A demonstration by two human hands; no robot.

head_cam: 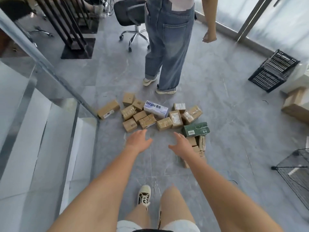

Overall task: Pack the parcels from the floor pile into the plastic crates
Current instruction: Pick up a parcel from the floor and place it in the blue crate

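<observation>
A pile of several small brown cardboard parcels (147, 118) lies on the grey floor ahead of me. Among them are a white and purple box (156, 109) and a dark green box (196, 129). My left hand (138, 139) reaches out over the floor just short of the pile, fingers straight and empty. My right hand (181, 144) is stretched out beside the green box, fingers spread, holding nothing; it hides part of some parcels (198, 148) stacked under that box. A black plastic crate (274, 70) lies tipped on its side at the far right.
A person in jeans (167, 47) stands just behind the pile. A glass railing (50, 77) and stairs run down on the left. Larger cardboard boxes (296, 104) sit at the right, a wire basket (297, 171) at the near right, an office chair (132, 17) at the back.
</observation>
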